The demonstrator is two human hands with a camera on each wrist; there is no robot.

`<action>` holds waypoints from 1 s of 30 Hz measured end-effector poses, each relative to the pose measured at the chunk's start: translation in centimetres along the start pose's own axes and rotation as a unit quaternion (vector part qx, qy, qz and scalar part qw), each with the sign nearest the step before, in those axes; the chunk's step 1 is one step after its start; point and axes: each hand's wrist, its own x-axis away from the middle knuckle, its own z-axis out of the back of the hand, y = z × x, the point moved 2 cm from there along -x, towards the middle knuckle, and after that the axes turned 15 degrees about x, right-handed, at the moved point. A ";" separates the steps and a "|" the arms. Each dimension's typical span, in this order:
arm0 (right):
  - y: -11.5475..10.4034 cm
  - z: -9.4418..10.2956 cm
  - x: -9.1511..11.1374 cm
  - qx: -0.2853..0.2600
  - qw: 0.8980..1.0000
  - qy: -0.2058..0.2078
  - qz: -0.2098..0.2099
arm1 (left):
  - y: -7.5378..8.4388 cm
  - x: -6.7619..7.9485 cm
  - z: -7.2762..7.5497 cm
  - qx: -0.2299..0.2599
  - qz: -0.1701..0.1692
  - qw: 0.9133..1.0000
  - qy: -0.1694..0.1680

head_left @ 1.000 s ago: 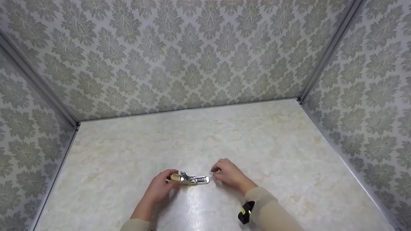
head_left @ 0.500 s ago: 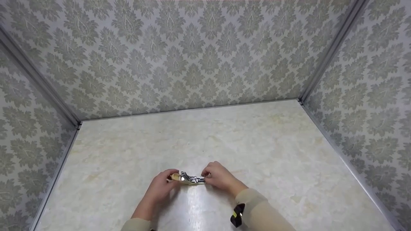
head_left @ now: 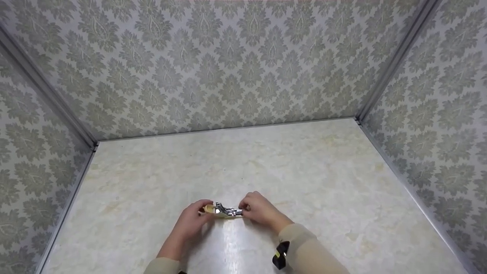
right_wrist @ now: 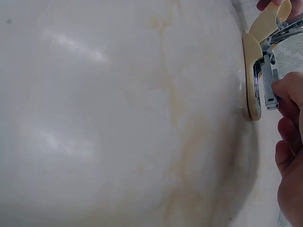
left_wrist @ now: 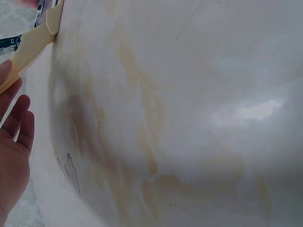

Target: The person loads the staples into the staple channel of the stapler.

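Note:
A cream-coloured stapler (head_left: 224, 215) with bright metal inner parts lies spread apart low in the middle of the head view. My left hand (head_left: 192, 220) grips its cream handle end, thumb and fingers on opposite sides; the left wrist view shows the thumb on the cream handle (left_wrist: 33, 45). At the other end, my right hand (head_left: 262, 211) pinches the metal staple channel. In the right wrist view the thumb (right_wrist: 286, 87) presses the side of this metal channel (right_wrist: 269, 87), which stands off the cream base (right_wrist: 251, 80). Anything small inside the right fingertips is hidden.
The marbled, glossy tabletop (head_left: 228, 160) spreads around both hands. Patterned wallpaper panels (head_left: 228, 68) border it at the back and sides, joined by grey metal corner strips (head_left: 395, 61). A black wrist device (head_left: 280, 255) sits at the right sleeve.
My right hand has moved left from beside the stapler, where it pinched a small thin piece, onto the stapler's end. My left hand has stayed on the handle.

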 end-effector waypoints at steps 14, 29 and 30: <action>-0.1 0.0 0.2 0.012 1.000 0.010 0.012 | 0.1 0.1 0.0 -0.003 0.016 1.000 0.000; -0.2 -0.1 0.1 0.005 1.000 0.008 0.008 | 0.0 0.0 0.1 -0.005 0.014 1.000 0.000; -0.1 -0.1 0.1 0.004 1.000 0.011 0.010 | -0.1 0.0 0.1 -0.004 0.014 1.000 0.000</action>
